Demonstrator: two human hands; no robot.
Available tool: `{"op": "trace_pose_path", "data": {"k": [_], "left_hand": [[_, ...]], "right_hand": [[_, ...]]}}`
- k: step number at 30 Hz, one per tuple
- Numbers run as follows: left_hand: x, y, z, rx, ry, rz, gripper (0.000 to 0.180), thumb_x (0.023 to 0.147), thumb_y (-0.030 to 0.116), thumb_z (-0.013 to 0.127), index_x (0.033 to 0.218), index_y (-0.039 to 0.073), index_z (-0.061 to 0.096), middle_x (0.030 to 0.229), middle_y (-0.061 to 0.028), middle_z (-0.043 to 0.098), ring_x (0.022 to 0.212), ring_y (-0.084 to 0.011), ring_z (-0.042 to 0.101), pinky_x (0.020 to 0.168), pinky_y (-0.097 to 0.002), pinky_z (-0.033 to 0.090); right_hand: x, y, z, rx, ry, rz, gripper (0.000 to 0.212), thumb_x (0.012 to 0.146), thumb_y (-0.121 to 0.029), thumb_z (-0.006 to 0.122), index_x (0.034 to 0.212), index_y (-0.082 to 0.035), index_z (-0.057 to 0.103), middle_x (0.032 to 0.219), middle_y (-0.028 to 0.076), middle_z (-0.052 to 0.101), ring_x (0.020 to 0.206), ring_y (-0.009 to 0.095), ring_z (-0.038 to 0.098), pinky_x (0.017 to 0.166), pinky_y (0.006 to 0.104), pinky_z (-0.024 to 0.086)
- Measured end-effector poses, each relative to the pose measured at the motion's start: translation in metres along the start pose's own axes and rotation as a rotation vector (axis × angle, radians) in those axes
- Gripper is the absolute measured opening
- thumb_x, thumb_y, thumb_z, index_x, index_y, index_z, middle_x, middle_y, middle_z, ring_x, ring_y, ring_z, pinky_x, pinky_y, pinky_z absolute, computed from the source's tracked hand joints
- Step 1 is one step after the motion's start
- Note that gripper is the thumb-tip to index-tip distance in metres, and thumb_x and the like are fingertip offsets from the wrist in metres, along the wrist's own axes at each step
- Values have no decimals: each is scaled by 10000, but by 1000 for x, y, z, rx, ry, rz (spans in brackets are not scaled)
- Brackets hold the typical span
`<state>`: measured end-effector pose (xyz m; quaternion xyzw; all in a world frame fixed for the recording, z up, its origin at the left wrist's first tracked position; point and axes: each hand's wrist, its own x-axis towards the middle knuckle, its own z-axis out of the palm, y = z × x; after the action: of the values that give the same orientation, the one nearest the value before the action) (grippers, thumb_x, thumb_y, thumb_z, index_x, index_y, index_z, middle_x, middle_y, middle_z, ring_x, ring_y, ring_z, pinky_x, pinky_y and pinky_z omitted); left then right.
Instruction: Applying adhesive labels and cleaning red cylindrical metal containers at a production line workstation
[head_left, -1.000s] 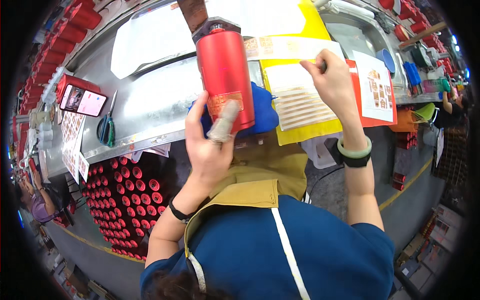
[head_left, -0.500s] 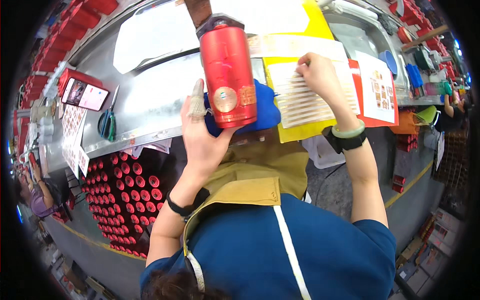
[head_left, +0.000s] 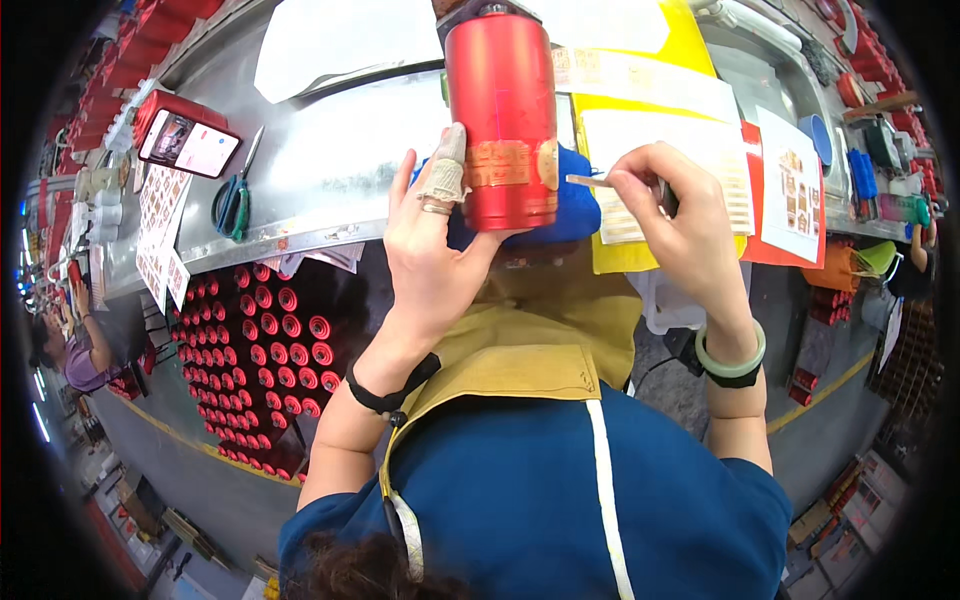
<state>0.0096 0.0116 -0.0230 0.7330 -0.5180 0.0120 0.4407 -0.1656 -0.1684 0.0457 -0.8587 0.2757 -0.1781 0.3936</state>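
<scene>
A red metal cylinder [head_left: 499, 110] lies over a blue cloth [head_left: 577, 205], its base toward me. Gold squarish decals and part of a round gold emblem show near that base. My left hand [head_left: 432, 225] grips its lower left side, the thumb under the base; a knitted finger cover wraps one finger. Between the thumb and fingers of my right hand [head_left: 685, 205] is a thin pale strip [head_left: 588, 181], its end pointing at the cylinder and apart from it. Beneath and behind that hand lies a white sheet of narrow strips [head_left: 675, 130] on a yellow folder [head_left: 618, 258].
A phone [head_left: 190, 143] leans on a red block at the left, beside green-handled scissors [head_left: 231, 205] and printed sticker sheets [head_left: 160, 220]. A printed sheet [head_left: 790, 185] lies on a red folder at the right. Many red cylinders [head_left: 290, 327] stand below the metal bench's left side.
My right hand has left the strip sheet and come toward the cylinder with a thin strip. The cylinder has turned, taking its round emblem to the right edge. The view has shifted slightly.
</scene>
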Motion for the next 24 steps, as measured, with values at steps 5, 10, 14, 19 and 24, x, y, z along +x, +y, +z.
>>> {"op": "trace_pose_path", "data": {"k": [5,10,14,19,24], "left_hand": [[-1,6,5,-63,1,-124,856,768,111,912,1514,-21,514,1433,-197,638,1341,-307,611,1120,-405,474],[-5,8,-5,-286,-120,-271,938,767,107,871,1583,12,418,1598,-250,457,1494,-374,444,1255,-508,275],[-16,-3,-11,-426,-261,-235,897,904,130,676,1670,42,216,1744,-189,194,1618,-317,187,1295,-507,-17],[-15,2,-6,-563,-219,-291,722,1046,195,541,1673,47,216,1745,-167,210,1618,-293,184,1287,-509,-33],[-15,5,-3,-537,-204,-341,728,1060,241,546,1674,41,209,1744,-172,209,1613,-301,193,1285,-505,-10]], "right_hand": [[-8,-35,8,201,-77,66,86,932,-62,713,955,16,688,828,100,656,722,175,609,647,331,465],[-10,-42,33,246,-108,-128,68,920,-53,717,938,2,682,810,114,628,715,265,612,662,358,479],[-10,-35,42,200,-97,13,94,932,-67,713,915,13,667,815,122,636,723,265,625,666,377,485],[-12,-29,48,172,-42,6,108,929,-80,729,902,13,682,793,120,649,694,253,619,639,367,477],[-12,-29,50,135,3,-9,163,906,-119,787,869,4,687,769,104,649,642,233,600,610,361,462]]}}
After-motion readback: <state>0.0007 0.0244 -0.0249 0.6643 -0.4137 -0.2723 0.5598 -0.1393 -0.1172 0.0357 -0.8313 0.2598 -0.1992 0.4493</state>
